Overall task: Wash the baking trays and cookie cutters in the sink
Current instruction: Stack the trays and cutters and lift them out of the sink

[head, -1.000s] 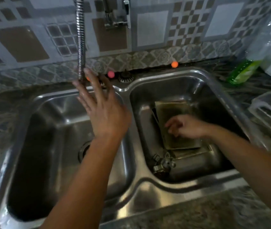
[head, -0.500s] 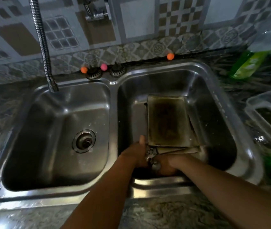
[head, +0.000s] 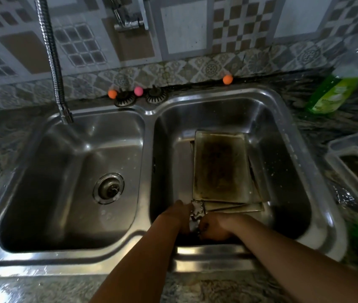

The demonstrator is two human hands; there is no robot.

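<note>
Two stacked baking trays (head: 220, 171) look grimy, brown-stained.

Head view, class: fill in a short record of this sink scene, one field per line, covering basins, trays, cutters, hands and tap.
sink: double steel sink
left basin: holds only a drain strainer
right basin: stack of stained baking trays
cookie cutters: metal, between the hands
left hand: on the cutters, grip unclear
right hand: on the cutters, grip unclear
tap hose: hangs over the left basin, no water visible
</note>
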